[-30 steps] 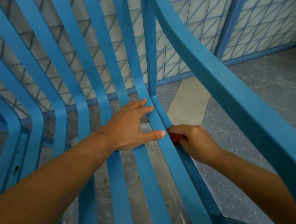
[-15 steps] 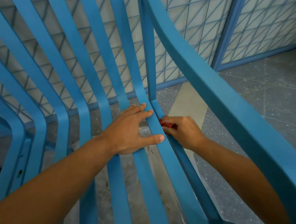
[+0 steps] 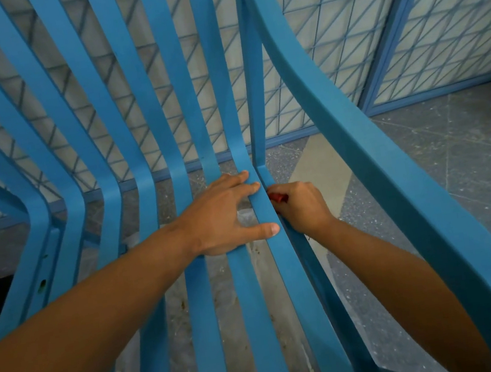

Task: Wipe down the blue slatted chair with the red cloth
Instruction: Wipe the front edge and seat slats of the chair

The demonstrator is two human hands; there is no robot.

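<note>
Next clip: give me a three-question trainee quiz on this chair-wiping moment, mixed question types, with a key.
1. True or false: the left hand holds the red cloth.
2. Where is the right hand? A) on the armrest B) beside the outermost seat slat C) on the floor
3. Fill in: the left hand lies flat on the chair's ____.

Key: 1 false; 2 B; 3 slats.

One head-worn view looks forward and down, close over the blue slatted chair seat.
</note>
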